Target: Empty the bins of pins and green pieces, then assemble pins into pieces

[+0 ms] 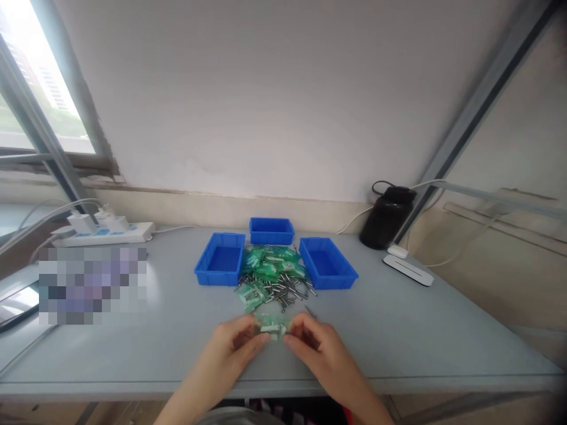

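Observation:
Both of my hands pinch one small green plastic packet [271, 325] with white parts inside, held just above the grey table [133, 348] near its front edge. My left hand [234, 342] grips the packet's left end and my right hand [315, 341] grips its right end, fingers closed on it. Just beyond lies a heap of green packets [268, 265] mixed with several dark metal pins [283, 290]. Three blue bins surround the heap: one on the left [220, 267], one behind [271, 231], one on the right [328, 262].
A white power strip [104, 232] with plugged chargers sits at the back left. A black jar [387, 217] with a cable and a flat white device [407, 270] stand at the back right. A phone edge [18, 304] shows at the far left.

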Available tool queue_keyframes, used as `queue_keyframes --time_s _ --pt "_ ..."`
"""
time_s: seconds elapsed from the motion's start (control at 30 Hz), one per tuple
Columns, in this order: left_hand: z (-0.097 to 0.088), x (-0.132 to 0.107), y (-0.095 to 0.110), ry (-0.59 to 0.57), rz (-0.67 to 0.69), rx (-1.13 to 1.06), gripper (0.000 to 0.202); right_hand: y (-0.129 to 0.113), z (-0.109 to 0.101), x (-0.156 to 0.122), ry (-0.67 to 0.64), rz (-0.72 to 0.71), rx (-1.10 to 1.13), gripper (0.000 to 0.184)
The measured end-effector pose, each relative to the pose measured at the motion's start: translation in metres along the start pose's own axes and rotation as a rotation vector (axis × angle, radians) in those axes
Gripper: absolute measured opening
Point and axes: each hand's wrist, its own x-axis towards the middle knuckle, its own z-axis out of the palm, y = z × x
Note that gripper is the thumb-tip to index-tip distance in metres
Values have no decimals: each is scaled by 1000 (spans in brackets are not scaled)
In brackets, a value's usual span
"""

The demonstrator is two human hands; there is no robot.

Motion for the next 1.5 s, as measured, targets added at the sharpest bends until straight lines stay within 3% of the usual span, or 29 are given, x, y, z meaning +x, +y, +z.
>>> queue_keyframes --time_s 0.13,0.23,0.43,0.63,0.77,1.0,1.1,1.3,1.4,1.5 --pt "0 2 -2 21 86 57 34 4 0 0 73 4 2 18" --pt "0 3 -4 81 100 51 28 5 1 2 86 -7 14 16" --pt "-1 1 -3 44 -88 -12 34 7 1 2 96 9 86 18" --pt "-4 -6 -3 119 106 53 40 10 0 5 108 46 229 31" --pt "-3 -11 -2 25 80 72 39 7 2 5 98 -1 72 25" --pt "-5 -16 -3 -211 118 86 70 3 4 1 59 -104 -136 31" --pt "-3 -14 -4 -190 65 119 60 3 4 3 -3 -135 -189 21" --pt "3 -2 -4 94 43 -2 38 3 1 5 22 -46 -119 20" --pt "3 2 -2 73 43 44 19 4 0 5 22 16 -39 18" --pt "3 4 0 52 42 91 20 8 1 6 97 25 -21 12"
